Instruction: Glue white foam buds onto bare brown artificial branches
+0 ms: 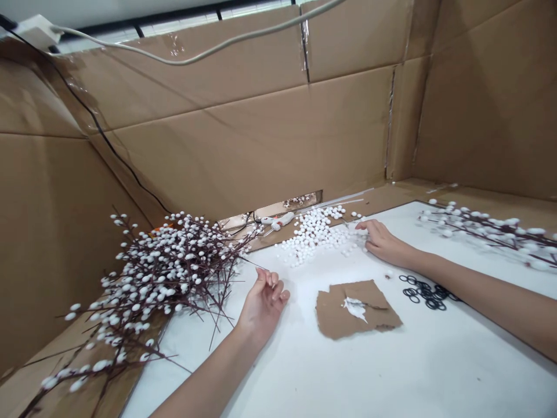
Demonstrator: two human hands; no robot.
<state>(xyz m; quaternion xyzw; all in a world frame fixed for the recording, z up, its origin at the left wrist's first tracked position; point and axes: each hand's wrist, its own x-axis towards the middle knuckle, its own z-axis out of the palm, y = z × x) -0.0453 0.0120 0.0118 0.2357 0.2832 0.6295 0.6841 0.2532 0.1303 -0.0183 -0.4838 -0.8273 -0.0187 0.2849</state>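
My left hand [263,302] rests palm up on the white table [348,371], its fingers curled on a thin dark twig [252,263] beside a heap of brown branches with white buds [161,273]. My right hand [380,241] reaches into a pile of small white foam balls [311,232], with its fingers pinched together at the pile's right edge. Whether a ball is between the fingers is hidden.
A torn piece of cardboard with a dab of white glue [357,307] lies between my arms. Black rubber rings [424,288] sit by my right forearm. More budded branches [491,229] lie at the right. A glue gun [278,220] lies at the back. Cardboard walls [261,133] enclose the table.
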